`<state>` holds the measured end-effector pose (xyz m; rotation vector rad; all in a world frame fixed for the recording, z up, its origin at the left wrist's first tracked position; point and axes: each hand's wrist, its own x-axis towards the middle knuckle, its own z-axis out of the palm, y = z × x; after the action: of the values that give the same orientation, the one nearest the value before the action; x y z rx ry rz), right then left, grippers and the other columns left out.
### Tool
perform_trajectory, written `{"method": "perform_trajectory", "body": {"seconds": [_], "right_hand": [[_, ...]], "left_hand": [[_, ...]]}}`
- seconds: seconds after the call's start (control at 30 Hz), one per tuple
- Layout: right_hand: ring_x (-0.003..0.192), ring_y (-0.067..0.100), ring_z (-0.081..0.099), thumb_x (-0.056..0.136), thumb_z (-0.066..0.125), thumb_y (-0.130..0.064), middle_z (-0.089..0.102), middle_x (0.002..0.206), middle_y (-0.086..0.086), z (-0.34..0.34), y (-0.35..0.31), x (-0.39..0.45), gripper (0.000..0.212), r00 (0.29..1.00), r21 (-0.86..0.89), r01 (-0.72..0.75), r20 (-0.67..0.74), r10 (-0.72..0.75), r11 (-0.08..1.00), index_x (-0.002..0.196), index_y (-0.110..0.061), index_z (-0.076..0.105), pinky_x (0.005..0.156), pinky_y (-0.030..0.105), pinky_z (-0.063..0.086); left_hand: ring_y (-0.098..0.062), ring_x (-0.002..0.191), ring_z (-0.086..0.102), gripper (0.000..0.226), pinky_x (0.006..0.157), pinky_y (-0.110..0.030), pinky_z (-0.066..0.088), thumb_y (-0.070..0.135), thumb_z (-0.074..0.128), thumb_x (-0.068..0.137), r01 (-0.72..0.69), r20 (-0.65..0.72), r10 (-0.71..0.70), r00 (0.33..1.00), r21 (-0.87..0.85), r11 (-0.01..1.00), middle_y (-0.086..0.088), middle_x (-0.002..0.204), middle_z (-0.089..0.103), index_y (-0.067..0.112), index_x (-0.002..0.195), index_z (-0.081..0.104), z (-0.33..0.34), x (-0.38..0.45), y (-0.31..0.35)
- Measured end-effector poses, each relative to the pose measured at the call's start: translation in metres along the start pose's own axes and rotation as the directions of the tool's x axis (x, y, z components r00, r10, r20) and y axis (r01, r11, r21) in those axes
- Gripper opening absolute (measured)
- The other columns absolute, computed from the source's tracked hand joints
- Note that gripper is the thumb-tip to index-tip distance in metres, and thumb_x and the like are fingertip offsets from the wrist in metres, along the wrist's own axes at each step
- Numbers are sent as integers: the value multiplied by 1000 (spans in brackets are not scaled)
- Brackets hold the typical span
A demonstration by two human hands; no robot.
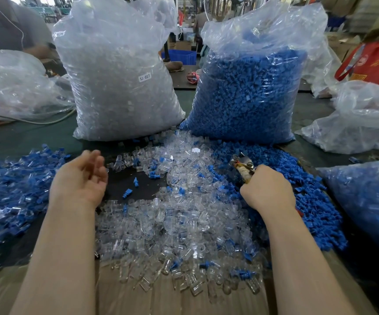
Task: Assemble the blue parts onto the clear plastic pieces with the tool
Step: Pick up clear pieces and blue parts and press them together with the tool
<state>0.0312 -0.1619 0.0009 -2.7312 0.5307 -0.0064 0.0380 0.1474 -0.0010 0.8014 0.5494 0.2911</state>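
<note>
A heap of clear plastic pieces (184, 223) covers the middle of the table in front of me. Loose blue parts (302, 194) are piled along its right side, and a few lie scattered among the clear ones. My right hand (268, 189) grips the wrapped handles of a metal plier-like tool (243, 164), whose jaws point up and left over the heap. My left hand (81, 176) hovers palm up, fingers relaxed and holding nothing, beside a pile of assembled blue-and-clear pieces (13, 192) on the left.
Two big plastic bags stand behind the heap: clear pieces (120, 87) on the left, blue parts (252, 92) on the right. Another bag of blue parts (370, 205) lies at the right edge. More crumpled clear bags (13, 87) sit at the far left and right. Cardboard (138, 298) lines the near edge.
</note>
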Motion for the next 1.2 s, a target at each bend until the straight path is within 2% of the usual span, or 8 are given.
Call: {"method": "perform_trajectory", "body": {"seconds": [0.07,0.2,0.3,0.4,0.53,0.7,1.0,1.2], "right_hand": [[68,24,47,86,63,-22,46,75,4,2,0,1,21,1000,-6,-3,6,3,1000,92,-12,46,54,32,32],[67,26,51,85,64,-21,50,74,6,3,1,3,20,1000,2,-18,9,17,1000,90,-8,50,52,30,34],[59,22,47,83,64,-20,51,68,5,2,3,3,25,1000,-29,-7,19,8,1000,70,-12,45,51,29,34],[60,24,47,83,63,-18,49,67,5,3,4,4,24,999,-28,2,36,-1,1000,70,-12,45,57,31,38],[77,29,51,85,62,-20,46,74,3,5,1,3,18,999,-16,34,28,-34,999,91,-13,47,63,34,39],[77,29,53,84,63,-20,47,73,2,9,1,2,15,998,-11,60,4,-60,998,82,-15,49,62,33,39],[76,28,49,87,61,-24,44,72,-1,13,0,6,14,992,22,123,-3,-123,992,91,-16,50,64,32,37],[76,28,50,87,60,-24,45,72,1,13,0,6,14,993,30,118,0,-118,993,87,-15,50,64,32,37]], "left_hand": [[-2,70,59,3,62,-19,45,21,65,92,-72,36,63,997,367,927,9,83,67,22,92,68,11,-11,-5],[-11,79,55,14,63,-28,40,27,79,80,-242,195,152,969,873,423,4,86,64,22,86,67,21,-22,-18],[-20,84,57,31,75,-36,46,33,84,74,-179,182,75,980,983,-46,1,84,59,19,84,59,22,-25,-19],[-23,94,58,33,84,-38,50,32,82,77,-172,178,9,984,961,-217,-2,96,63,19,96,58,23,-22,-22],[-17,93,59,28,81,-34,49,28,79,80,-299,306,-5,952,924,-238,5,101,61,28,97,57,28,-25,-31],[-7,75,59,16,65,-26,46,22,79,81,-389,390,-30,921,908,-153,9,82,66,29,74,65,33,-27,-45],[-4,78,61,14,61,-18,42,27,66,92,-517,517,-19,856,855,-35,13,85,67,35,80,65,40,-31,-54],[-5,79,65,19,67,-17,46,23,80,81,-509,509,-90,856,861,29,8,88,69,31,94,70,40,-33,-56]]}}
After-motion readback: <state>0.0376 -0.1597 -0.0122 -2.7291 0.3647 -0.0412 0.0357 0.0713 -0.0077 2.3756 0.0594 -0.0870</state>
